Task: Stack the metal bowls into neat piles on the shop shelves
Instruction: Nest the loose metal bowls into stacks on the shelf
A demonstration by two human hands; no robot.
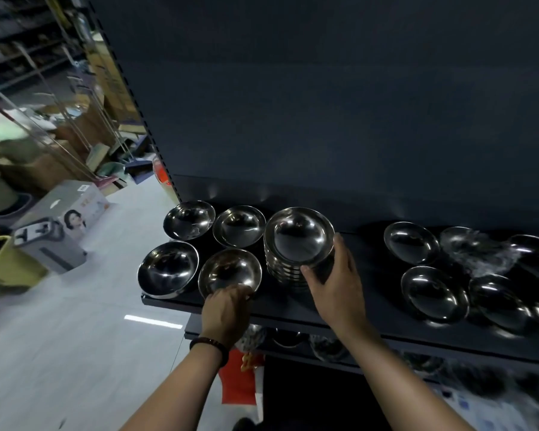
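On the dark shelf (339, 309), at about waist height, a pile of bowls (296, 244) is steadied by the right hand (333, 284), whose thumb and fingers are spread around its right side, touching the upper rims. Just left of the pile, a single bowl (229, 270) near the shelf's front edge is gripped at its near rim by the left hand (226, 309); the fingers are curled over the rim, though the fingertips are hidden behind the hand, so the exact pinch cannot be told. Three more loose bowls are seen further left: one at the front corner (168, 268) and two behind (189, 219) (239, 226). Several others lie spread out, well apart, on the right part of the shelf (411, 242) (434, 293). The step in hand is judged to be the gathering of singles onto the pile, with most bowls not yet stacked. For the next move, the held bowl would need to be lifted clear, carried across, centred over the top bowl and lowered level, while the pile is kept from tipping.
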